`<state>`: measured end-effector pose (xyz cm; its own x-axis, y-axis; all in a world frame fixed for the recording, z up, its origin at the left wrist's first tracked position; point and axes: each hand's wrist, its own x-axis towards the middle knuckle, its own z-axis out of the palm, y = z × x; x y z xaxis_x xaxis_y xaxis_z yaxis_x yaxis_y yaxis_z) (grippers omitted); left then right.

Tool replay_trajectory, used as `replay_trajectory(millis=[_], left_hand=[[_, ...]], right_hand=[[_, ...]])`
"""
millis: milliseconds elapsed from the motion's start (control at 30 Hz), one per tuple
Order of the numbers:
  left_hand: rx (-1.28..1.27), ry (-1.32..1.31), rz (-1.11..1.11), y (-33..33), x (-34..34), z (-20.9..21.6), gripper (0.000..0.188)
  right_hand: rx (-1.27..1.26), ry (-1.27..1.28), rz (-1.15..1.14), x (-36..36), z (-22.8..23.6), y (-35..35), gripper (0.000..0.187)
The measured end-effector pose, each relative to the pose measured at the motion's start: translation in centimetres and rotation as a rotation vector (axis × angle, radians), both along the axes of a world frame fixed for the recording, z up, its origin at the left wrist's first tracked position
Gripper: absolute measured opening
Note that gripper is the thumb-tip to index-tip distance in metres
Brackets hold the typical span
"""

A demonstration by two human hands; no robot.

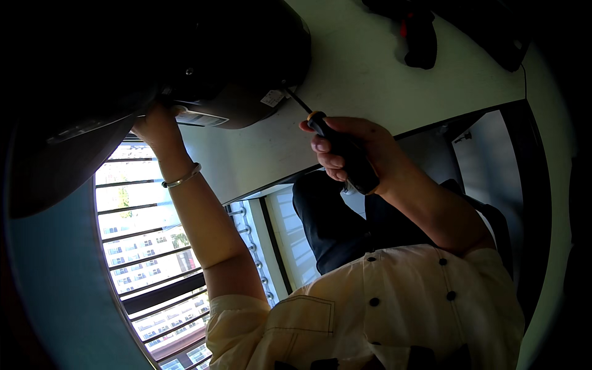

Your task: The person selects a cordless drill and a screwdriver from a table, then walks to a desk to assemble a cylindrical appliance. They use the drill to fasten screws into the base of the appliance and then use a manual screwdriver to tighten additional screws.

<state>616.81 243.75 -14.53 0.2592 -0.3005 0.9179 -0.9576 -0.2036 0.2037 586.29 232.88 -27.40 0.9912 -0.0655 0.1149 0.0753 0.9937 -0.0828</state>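
Note:
A large black rounded appliance (265,55) fills the upper left; its kind is lost in shadow. In my right hand (364,148) is a screwdriver (345,151) with a thick black handle and a pale yellow collar. Its thin shaft slants up and left, and the tip meets the appliance's lower right edge beside a small white label (271,98). My left hand (157,126) grips the appliance's lower edge near a longer label (200,117); most of its fingers are hidden in the dark.
The appliance rests on a pale tabletop (357,74). Farther right lie a black object with a red part (421,40) and another dark object (493,31). A barred window (154,246) is at the left. My dark-trousered legs (327,216) are below the table edge.

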Motion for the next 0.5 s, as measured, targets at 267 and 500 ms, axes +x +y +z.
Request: replay_trajectory(millis=[267, 500], left_hand=[[-0.203, 0.465, -0.126, -1.8, -6.1, 0.8, 0.022], [0.124, -0.086, 0.047, -0.2, -2.2, 0.5, 0.017]], right_hand=[[0.041, 0.015, -0.023, 0.0, -0.4, 0.0, 0.037], [0.032, 0.027, -0.027, 0.0, -0.2, 0.3, 0.038]])
